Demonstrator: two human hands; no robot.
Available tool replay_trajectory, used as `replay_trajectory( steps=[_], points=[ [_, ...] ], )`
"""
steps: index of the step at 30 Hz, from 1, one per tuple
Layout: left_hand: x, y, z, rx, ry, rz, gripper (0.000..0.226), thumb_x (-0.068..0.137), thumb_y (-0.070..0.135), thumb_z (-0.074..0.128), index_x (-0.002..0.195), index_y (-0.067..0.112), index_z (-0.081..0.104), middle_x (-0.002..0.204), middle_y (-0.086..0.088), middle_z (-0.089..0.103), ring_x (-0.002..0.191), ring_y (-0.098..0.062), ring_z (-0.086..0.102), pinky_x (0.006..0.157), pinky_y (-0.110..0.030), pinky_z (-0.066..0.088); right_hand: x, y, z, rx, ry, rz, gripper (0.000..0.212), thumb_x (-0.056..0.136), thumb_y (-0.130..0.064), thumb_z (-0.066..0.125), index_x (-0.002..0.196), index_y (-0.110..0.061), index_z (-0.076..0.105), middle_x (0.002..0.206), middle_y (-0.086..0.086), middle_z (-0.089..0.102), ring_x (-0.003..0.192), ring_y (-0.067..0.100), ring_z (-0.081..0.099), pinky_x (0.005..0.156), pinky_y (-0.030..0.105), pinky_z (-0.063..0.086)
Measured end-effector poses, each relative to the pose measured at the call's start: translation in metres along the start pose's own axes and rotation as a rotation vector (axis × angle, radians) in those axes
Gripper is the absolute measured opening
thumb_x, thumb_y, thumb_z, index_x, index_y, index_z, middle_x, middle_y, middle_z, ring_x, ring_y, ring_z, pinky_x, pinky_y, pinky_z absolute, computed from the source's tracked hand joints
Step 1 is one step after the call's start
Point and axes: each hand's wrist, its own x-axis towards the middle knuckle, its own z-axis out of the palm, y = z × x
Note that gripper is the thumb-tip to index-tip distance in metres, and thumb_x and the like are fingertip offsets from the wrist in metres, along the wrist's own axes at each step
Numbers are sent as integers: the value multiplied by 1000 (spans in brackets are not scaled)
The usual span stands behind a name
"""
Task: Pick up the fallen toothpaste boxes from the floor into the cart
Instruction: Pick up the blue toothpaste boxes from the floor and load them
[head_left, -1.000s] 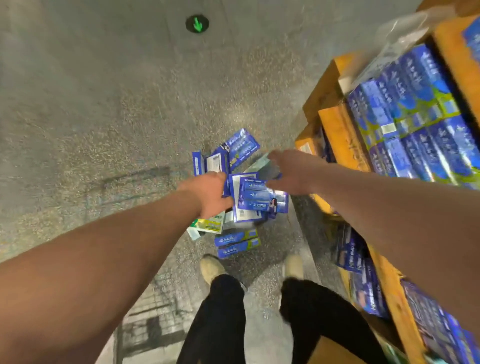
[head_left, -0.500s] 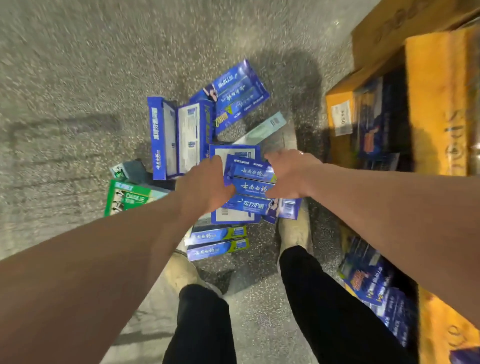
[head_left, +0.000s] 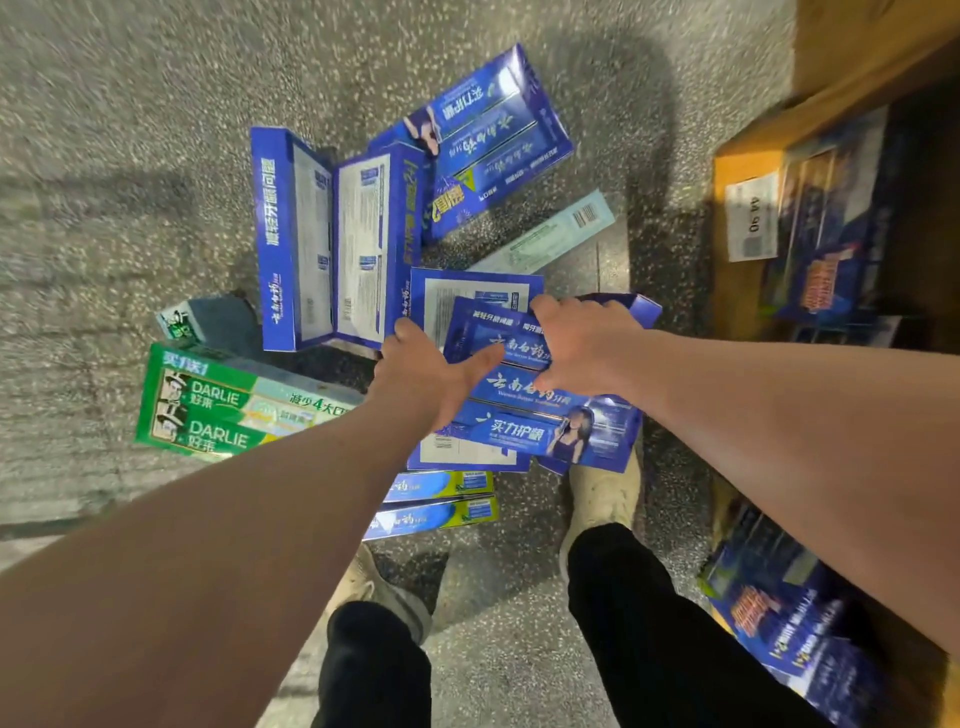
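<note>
Light is fairly bright at the centre, where print on the blue boxes (head_left: 524, 395) reads sharply. The floor (head_left: 130, 130) at upper left smears with motion blur; soft shadows cross it at top centre. The shelf (head_left: 748, 158) at right is dim, blurred and bowed.

Your left arm (head_left: 234, 519) stretches in from 8 o'clock, right arm (head_left: 779, 405) from 4; left hand (head_left: 426, 376) and right hand (head_left: 584, 345) each grip one end of the blue toothpaste pack (head_left: 524, 415).
</note>
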Motion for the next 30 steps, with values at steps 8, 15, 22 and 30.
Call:
replay_trajectory(
  steps=[8, 15, 22, 30],
  points=[
    [11, -16, -6, -344, -2, 6, 106, 70, 70, 79, 143, 10, 33, 121, -6, 58, 102, -27, 60, 78, -38, 48, -1, -27, -5, -222, 64, -91, 67, 84, -19, 62, 144, -36, 36, 130, 13, 38, 124, 34, 42, 106, 51, 36],
    [14, -29, -3, -462, -67, 38, 81, 66, 33, 92, 129, 16, 45, 110, -5, 66, 87, -16, 64, 63, -29, 47, -4, -41, -9, -509, 210, -445, 59, 85, -19, 65, 136, -44, 50, 148, 6, 28, 137, 32, 24, 111, 58, 15],
    [12, -44, 3, -506, -76, 131, 84, 64, 11, 97, 128, 17, 42, 108, 2, 66, 89, -10, 65, 64, -14, 49, 17, -76, -6, -502, 263, -650, 45, 72, -28, 83, 111, -46, 68, 157, -1, 30, 147, 37, 19, 113, 66, 13],
    [19, -48, 5, -377, -31, 39, 75, 63, 45, 94, 118, 16, 52, 102, -3, 68, 82, -21, 68, 60, -32, 50, 23, -73, -27, -126, 251, 152, 156, 47, -76, 83, 157, -16, -10, 164, 16, 5, 151, 41, 1, 112, 73, 8]
  ],
)
